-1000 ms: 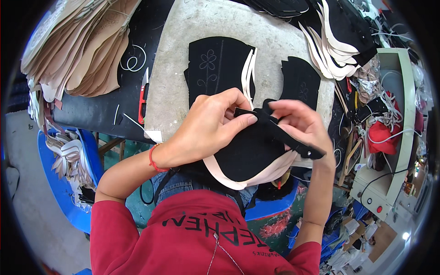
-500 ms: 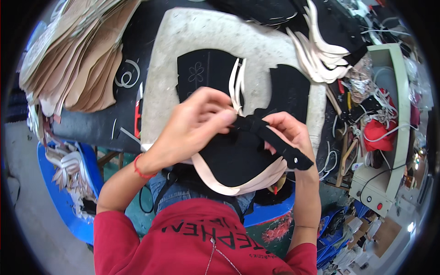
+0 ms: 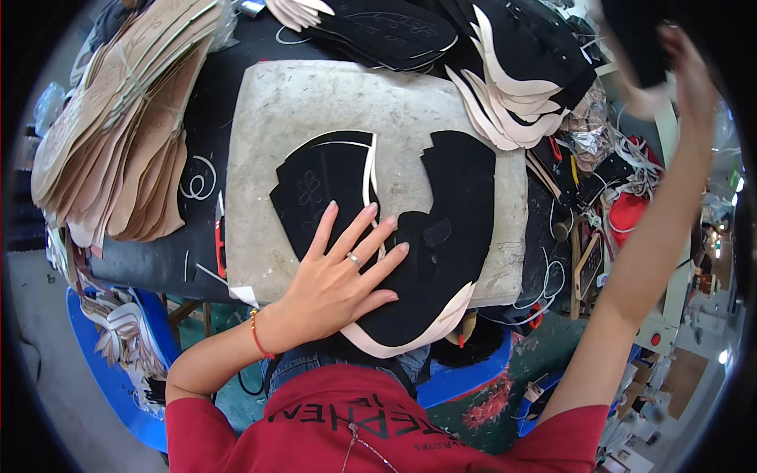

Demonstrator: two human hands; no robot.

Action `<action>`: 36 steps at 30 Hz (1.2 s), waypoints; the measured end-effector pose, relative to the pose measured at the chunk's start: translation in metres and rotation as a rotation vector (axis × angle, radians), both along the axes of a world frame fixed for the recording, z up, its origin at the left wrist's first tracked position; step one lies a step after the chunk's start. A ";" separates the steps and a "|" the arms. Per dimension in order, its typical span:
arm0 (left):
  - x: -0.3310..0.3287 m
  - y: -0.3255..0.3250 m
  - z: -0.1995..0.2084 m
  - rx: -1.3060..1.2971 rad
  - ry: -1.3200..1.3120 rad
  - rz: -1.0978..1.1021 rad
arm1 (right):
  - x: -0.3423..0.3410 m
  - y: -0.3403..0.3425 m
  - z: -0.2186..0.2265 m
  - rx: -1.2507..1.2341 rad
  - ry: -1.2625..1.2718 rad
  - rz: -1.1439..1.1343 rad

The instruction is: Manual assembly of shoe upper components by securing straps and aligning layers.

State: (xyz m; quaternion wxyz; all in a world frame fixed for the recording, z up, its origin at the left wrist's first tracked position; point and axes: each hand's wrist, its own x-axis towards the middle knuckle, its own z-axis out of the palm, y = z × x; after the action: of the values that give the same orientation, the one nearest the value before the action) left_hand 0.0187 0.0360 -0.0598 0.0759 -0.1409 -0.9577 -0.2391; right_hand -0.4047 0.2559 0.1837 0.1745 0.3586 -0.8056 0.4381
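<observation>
My left hand (image 3: 335, 276) lies flat, fingers spread, across a black leather-like cut piece (image 3: 311, 189) with a stitched flower outline. Narrow cream strips (image 3: 371, 173) run along that piece's inner edge, beneath or beside my fingertips. Joined or overlapping at its right is a larger black piece (image 3: 461, 197), with layered pale-pink edging (image 3: 410, 339) along its near curve. Raised at the far right, my right hand (image 3: 690, 79) is smeared by motion. Its fingertips meet or pass beside a blurred black piece with a pale edge (image 3: 635, 47); the grip itself is unclear.
A worn pale board (image 3: 260, 102) lies under the work. Stacked tan cut pieces (image 3: 118, 150) are at left, black pieces (image 3: 386, 31) with pale edging behind. A red-handled cutter (image 3: 220, 244) lies left of the board. Blue bins (image 3: 118, 370) hold scraps below; a grey-green machine (image 3: 646, 323) stands right.
My right hand has left the black strap with a snap and swung up to the far right. My left hand has gone from pinching to lying flat. The view has shifted, showing more behind the board.
</observation>
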 end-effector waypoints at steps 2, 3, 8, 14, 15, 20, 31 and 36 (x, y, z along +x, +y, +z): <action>-0.003 -0.003 -0.002 -0.009 -0.015 -0.014 | -0.034 -0.026 -0.071 0.212 -0.152 -0.089; -0.003 -0.005 -0.003 -0.018 -0.037 0.002 | -0.004 -0.064 -0.112 0.261 -0.219 -0.175; -0.018 -0.009 -0.001 -0.033 -0.053 -0.021 | -0.019 -0.042 -0.230 -0.619 -0.705 0.040; -0.016 -0.014 0.001 -0.054 -0.077 -0.019 | 0.100 0.035 -0.254 0.414 -0.089 -0.320; -0.017 -0.013 0.002 -0.048 -0.073 -0.032 | 0.106 0.062 -0.273 0.528 0.122 -0.299; -0.012 -0.014 0.008 -0.022 -0.095 -0.010 | 0.155 0.066 -0.276 0.575 0.094 -0.285; -0.007 0.013 0.021 1.306 -0.534 0.326 | 0.321 -0.034 -0.214 0.335 0.379 0.380; 0.003 0.010 0.020 1.234 -0.531 0.352 | 0.343 -0.049 -0.216 0.150 -0.159 0.319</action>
State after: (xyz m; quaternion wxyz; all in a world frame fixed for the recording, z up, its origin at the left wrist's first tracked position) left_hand 0.0215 0.0458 -0.0402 -0.0570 0.1486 -0.6416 -0.7503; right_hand -0.0621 0.2067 -0.0321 0.0116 0.4578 -0.7803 0.4260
